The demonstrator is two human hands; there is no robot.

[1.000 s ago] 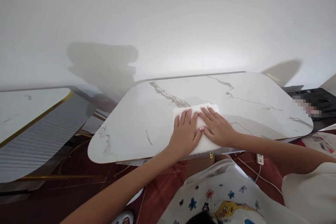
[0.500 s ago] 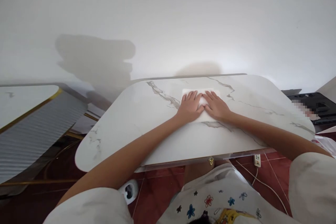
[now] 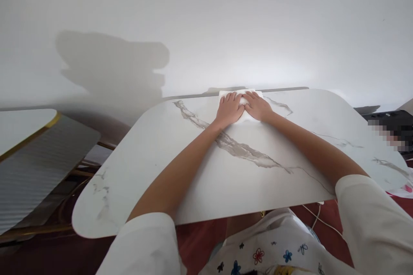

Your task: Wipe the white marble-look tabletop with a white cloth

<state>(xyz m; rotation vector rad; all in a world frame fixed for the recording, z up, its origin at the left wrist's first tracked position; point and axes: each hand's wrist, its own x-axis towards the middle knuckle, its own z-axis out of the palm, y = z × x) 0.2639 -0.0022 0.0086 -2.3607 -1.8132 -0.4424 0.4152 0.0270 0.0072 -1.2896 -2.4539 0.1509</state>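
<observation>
A white cloth or wipe [image 3: 248, 117] lies flat at the far edge of the white marble-patterned table [image 3: 226, 184], close to the wall. My left hand [image 3: 229, 108] rests palm down on its left part, fingers stretched forward. On the right part of the cloth lies my right hand [image 3: 258, 105], likewise flat with its fingers extended. The two thumbs come close together in the middle. Most of the cloth is covered by both hands, and its far rim shows beyond the fingertips.
Behind the table rises a plain white wall [image 3: 206, 25]. A second table with a gold edge [image 3: 29, 137] and a ribbed side stands at the left. At the right is a black object [image 3: 392, 118], partly blurred out. A white cable [image 3: 322, 223] runs across the red floor.
Both hands have slid forward with the cloth, from the middle of the table to its far edge by the wall. The camera view has shifted slightly.
</observation>
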